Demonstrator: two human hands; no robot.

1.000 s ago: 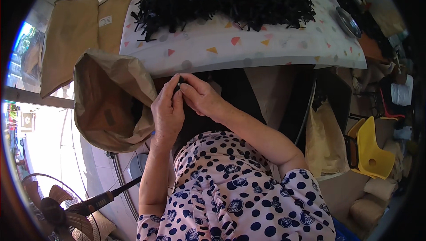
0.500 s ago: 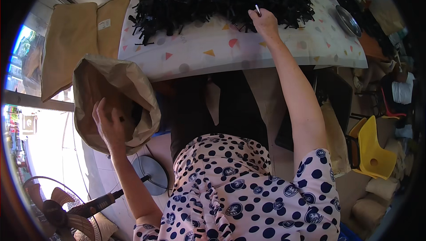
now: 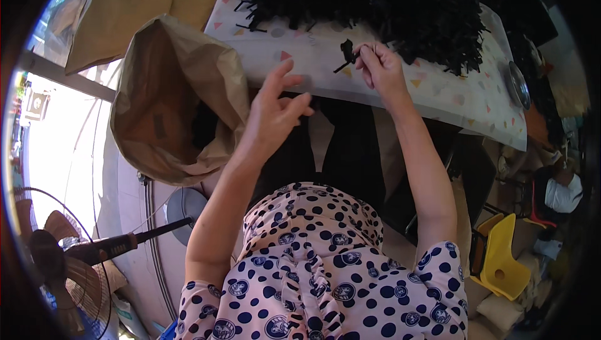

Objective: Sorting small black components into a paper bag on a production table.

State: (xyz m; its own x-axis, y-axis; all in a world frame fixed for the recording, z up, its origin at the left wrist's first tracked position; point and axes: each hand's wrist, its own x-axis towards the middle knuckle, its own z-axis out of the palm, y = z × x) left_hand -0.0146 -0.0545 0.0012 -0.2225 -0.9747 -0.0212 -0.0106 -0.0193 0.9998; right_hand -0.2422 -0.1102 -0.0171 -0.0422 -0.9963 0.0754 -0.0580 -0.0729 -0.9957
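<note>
My right hand (image 3: 383,72) is above the table's front edge, its thumb and fingertips pinched on a small black piece with a thin stem (image 3: 346,57). The piece's exact kind is unclear. My left hand (image 3: 275,109) hangs between the bag and my right hand, fingers apart, with nothing visible in it. A large heap of similar thin black pieces (image 3: 369,11) covers the back of the table. At the left, a brown paper bag (image 3: 216,58) stands with its mouth wide; dark contents show low inside.
The table has a pale patterned cover (image 3: 451,105). A shiny metal bowl (image 3: 518,84) sits at its right edge. Flat brown sacks (image 3: 141,2) lie at the far left. A standing fan (image 3: 69,258) is at the lower left, a yellow chair (image 3: 504,258) at the right.
My left hand has left the bag's mouth and moved right and up. My right hand has drawn back from the heap with a black piece. The white-tipped stick seen in it earlier is hidden.
</note>
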